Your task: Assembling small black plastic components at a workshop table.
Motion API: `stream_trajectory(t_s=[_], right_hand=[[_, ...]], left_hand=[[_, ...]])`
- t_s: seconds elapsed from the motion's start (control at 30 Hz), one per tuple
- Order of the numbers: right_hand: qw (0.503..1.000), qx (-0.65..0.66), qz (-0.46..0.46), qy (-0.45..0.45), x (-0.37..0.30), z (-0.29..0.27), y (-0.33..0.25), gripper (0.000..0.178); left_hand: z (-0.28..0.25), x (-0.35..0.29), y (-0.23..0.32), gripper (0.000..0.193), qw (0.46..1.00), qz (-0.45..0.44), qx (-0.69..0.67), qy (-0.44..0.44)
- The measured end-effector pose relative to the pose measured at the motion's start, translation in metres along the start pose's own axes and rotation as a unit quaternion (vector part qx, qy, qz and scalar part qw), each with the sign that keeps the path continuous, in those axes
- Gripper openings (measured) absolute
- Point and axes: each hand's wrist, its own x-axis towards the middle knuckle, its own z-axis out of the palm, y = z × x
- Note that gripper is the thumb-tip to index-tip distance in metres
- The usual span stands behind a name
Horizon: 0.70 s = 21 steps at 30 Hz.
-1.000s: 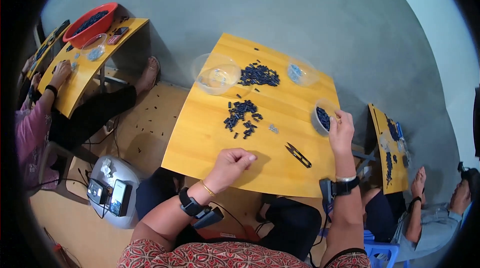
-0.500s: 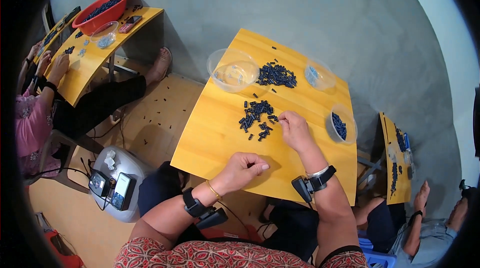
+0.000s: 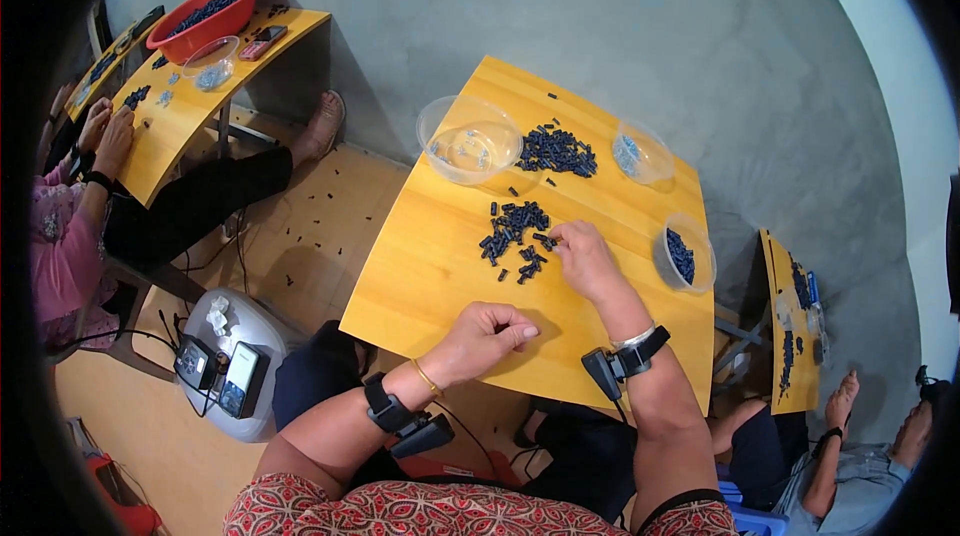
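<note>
Taking 12 o'clock as straight ahead, the table [image 3: 400, 296] carries loose and gathered black parts together. The large bowl [image 3: 440, 166] at 11 o'clock holds only a scatter of small bits. The dark tub [image 3: 702, 268] at 3 o'clock has a good heap of black parts; the blue tub [image 3: 657, 162], between 1 and 2, has a little pale-blue stuff. Two lots lie loose: the far pile [image 3: 562, 154] at 12 and the near pile [image 3: 512, 224] about the centre. My judgement is that the work stands partway, one lot gathered and two loose.

The left hand [image 3: 490, 338], at 7 o'clock, is curled with the thumb along the fingers; I cannot tell whether it holds anything. The right hand [image 3: 586, 256] is narrow, fingertips at the near pile's 3 o'clock side, by a black piece [image 3: 543, 239]; gripped or merely touched, I cannot tell.

As for room, the wall [image 3: 640, 26] stands beyond the table at 12, and another table [image 3: 200, 121] lies well apart at 10. In view, all three containers reach the table's edges, so outward room there looks tight. Plain wood runs from the near pile toward 8 o'clock. The right forearm crosses the near edge at 5.
</note>
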Motion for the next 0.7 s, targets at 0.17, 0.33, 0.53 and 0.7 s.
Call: stream_trajectory(t_s=[0.17, 0.33, 0.53, 0.7], right_hand=[[0.999, 0.036, 0.006, 0.015, 0.002, -0.006, -0.007, 0.013], [0.998, 0.043, -0.005, 0.041, 0.01, 0.002, -0.007, 0.008], [1.0, -0.013, 0.008, 0.018, 0.013, 0.01, -0.015, 0.008], [0.999, -0.032, 0.031, -0.008, 0.019, 0.007, -0.021, 0.008]], left_hand=[[0.0, 0.001, 0.003, 0.015, 1.0, 0.002, 0.024, -0.002], [0.001, 0.001, 0.003, 0.015, 1.0, 0.005, 0.017, -0.001], [-0.002, 0.0, 0.004, 0.015, 1.0, -0.001, 0.018, -0.019], [-0.003, 0.001, 0.001, 0.015, 0.999, -0.012, 0.023, -0.029]])
